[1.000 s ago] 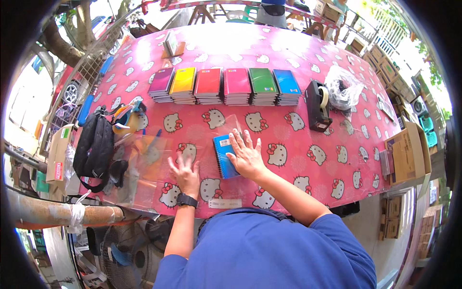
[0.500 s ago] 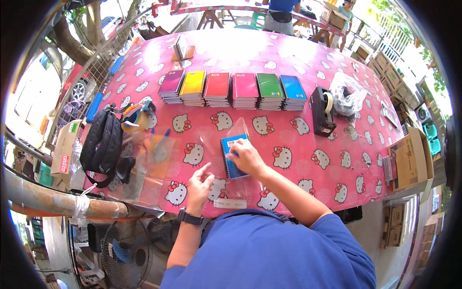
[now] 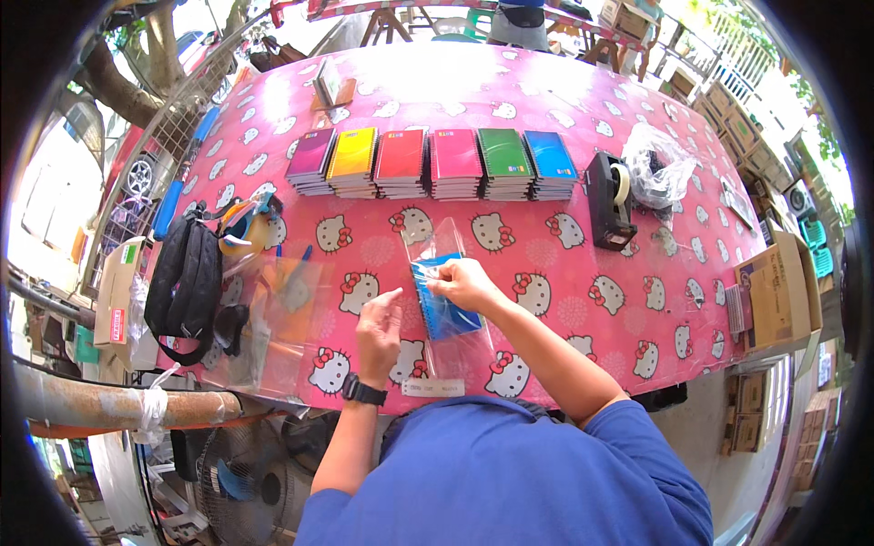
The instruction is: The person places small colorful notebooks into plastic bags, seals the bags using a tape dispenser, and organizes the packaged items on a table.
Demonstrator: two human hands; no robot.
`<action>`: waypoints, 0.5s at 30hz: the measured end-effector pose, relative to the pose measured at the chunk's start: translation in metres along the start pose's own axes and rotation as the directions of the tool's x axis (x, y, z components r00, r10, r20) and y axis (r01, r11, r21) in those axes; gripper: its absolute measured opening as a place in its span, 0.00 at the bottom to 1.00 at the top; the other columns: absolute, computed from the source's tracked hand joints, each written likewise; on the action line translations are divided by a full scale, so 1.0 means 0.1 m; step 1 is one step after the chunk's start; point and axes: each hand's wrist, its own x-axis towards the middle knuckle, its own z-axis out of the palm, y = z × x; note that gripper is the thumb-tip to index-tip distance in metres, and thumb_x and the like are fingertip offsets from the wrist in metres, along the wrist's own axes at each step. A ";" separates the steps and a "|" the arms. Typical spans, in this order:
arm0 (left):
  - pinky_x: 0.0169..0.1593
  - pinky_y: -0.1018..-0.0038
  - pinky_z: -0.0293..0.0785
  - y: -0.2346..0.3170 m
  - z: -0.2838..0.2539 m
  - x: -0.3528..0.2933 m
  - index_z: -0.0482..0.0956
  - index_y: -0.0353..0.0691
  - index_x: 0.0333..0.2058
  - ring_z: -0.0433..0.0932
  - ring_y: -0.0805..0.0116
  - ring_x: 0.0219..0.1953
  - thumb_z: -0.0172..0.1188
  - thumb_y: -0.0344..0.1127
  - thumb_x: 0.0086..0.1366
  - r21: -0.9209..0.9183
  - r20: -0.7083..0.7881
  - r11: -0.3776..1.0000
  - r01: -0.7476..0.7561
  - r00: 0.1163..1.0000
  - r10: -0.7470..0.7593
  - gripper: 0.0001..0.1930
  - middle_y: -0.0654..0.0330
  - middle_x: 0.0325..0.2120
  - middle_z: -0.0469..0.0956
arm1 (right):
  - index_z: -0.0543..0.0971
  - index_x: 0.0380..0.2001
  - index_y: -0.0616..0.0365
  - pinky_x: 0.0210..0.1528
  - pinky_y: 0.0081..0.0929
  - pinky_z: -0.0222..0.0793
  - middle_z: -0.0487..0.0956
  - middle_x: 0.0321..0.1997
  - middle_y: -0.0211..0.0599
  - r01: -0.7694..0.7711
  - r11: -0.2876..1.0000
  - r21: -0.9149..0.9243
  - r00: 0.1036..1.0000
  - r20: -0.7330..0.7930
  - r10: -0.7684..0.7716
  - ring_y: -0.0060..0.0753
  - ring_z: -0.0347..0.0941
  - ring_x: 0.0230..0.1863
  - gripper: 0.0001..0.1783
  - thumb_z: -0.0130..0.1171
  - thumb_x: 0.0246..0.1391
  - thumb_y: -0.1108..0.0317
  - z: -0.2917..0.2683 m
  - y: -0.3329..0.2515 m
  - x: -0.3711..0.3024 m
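A blue spiral notebook [image 3: 448,314] lies at a slight tilt in front of me, its coil along the left side. Clear plastic film [image 3: 446,238], apparently a sleeve, shows above and below it. Over the notebook's upper part, my right hand [image 3: 464,284] is closed in a pinch, with a shiny bit of the plastic at its fingertips. My left hand [image 3: 379,337], a dark watch on its wrist, is raised just left of the notebook, fingers stretched and holding nothing. Whether the film fully surrounds the notebook is hard to see.
Several notebook stacks [image 3: 428,164] in different colours form a row beyond my hands. A black tape dispenser [image 3: 608,205] and a crumpled plastic bag [image 3: 657,173] stand right of them. At left are a black backpack [image 3: 188,287] and clear sleeves [image 3: 282,318]; a carton [image 3: 774,296] is at right.
My right hand stays pinched near the notebook's top and has shifted slightly left and up. My left hand has moved up a little, its fingers straighter. The view has tilted slightly.
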 end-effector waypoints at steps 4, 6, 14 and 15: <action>0.60 0.63 0.57 -0.29 0.23 0.01 0.74 0.42 0.49 0.63 0.56 0.58 0.52 0.40 0.63 0.154 0.143 0.939 -0.306 0.948 0.286 0.17 0.55 0.51 0.70 | 0.78 0.23 0.61 0.30 0.34 0.68 0.76 0.20 0.45 0.036 0.998 0.044 0.997 0.059 -0.039 0.39 0.75 0.24 0.11 0.60 0.45 0.63 -0.05 -0.01 -0.01; 0.60 0.61 0.56 -0.33 0.26 0.06 0.75 0.43 0.49 0.62 0.55 0.58 0.52 0.41 0.63 0.166 0.141 0.934 -0.316 0.945 0.295 0.17 0.55 0.51 0.70 | 0.80 0.29 0.60 0.39 0.32 0.69 0.79 0.33 0.45 0.107 0.993 0.042 0.974 0.194 -0.113 0.42 0.76 0.37 0.08 0.58 0.44 0.69 -0.18 0.02 -0.01; 0.66 0.55 0.35 -0.33 0.36 0.15 0.49 0.39 0.63 0.39 0.53 0.67 0.46 0.47 0.64 0.214 0.312 0.915 -0.341 0.912 0.267 0.33 0.51 0.64 0.47 | 0.49 0.65 0.49 0.62 0.67 0.30 0.46 0.71 0.36 0.304 0.784 -0.540 0.942 0.294 -0.163 0.46 0.32 0.72 0.61 0.71 0.29 0.49 -0.40 0.06 -0.29; 0.66 0.56 0.31 -0.33 0.38 0.16 0.48 0.39 0.63 0.36 0.53 0.68 0.44 0.48 0.64 0.222 0.370 0.914 -0.340 0.897 0.243 0.33 0.51 0.65 0.44 | 0.49 0.66 0.48 0.63 0.67 0.28 0.43 0.72 0.33 0.234 0.807 -0.543 0.959 0.267 -0.098 0.44 0.27 0.72 0.66 0.71 0.23 0.41 -0.40 0.15 -0.28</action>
